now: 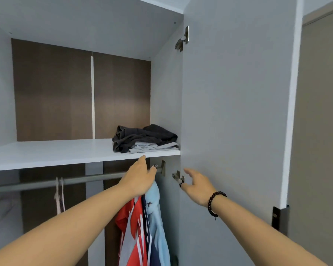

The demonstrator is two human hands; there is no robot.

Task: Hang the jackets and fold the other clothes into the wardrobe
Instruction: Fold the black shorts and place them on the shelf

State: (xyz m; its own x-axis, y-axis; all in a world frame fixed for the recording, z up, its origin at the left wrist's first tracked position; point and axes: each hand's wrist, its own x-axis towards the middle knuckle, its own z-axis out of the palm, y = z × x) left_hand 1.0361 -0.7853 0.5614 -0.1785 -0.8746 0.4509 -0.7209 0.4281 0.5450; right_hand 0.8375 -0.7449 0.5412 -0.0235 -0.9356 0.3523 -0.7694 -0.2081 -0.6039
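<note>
A beaded bracelet (216, 203) of dark round beads circles a wrist at the lower right of the frame. At the far right edge stands a beige wall (319, 131), and a dark metal latch plate (279, 219) sits low at right.

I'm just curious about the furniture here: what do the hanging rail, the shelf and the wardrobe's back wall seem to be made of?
The hanging rail looks like metal: dull grey, round, held by a shiny bracket. The shelf seems laminated board, with a flat pale grey matt face. The back wall looks like brown wood-grain panel, probably veneer or print; which one cannot be told.
</note>
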